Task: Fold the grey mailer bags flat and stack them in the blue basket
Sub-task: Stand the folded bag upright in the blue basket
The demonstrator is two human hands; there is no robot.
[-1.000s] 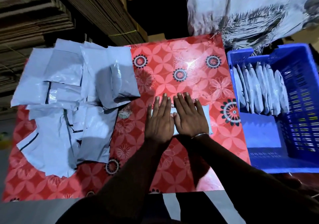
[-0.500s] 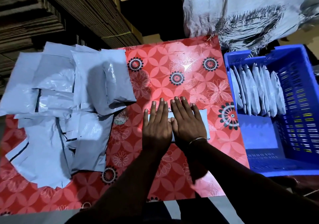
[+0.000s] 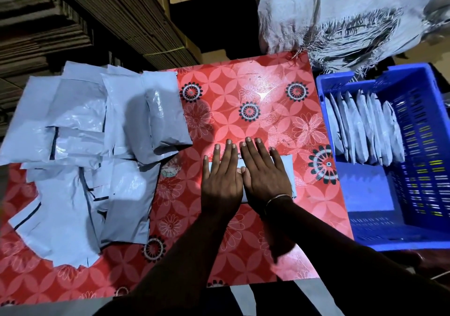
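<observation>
The tabletop (image 3: 243, 84) under its red flowered cover is glossy, and that is your first risk: a slick plastic mailer on a slick sheet will likely slide when you lift your palms or scoop it up, and the fold could open.

The heap of unfolded grey mailer bags (image 3: 92, 150) covers the left part of the tabletop, some overlapping and puffed. It lies near your left forearm, so a careless sweep back could drag several bags out of place or off the near edge.

The blue basket (image 3: 414, 232) stands just beside the tabletop on your right, with folded bags (image 3: 362, 133) standing on edge in a row at its far end. They lean on each other; dropping the next one in carelessly could tip the row over.

The folded mailer (image 3: 288, 169) lies under both palms, only its right end and a strip between your hands showing. Your left hand (image 3: 221, 181) and right hand (image 3: 264, 176) press it flat, fingers straight, gripping nothing. Trapped air may spring it open once pressure goes, so get a firm grip on the folded edge first.
</observation>
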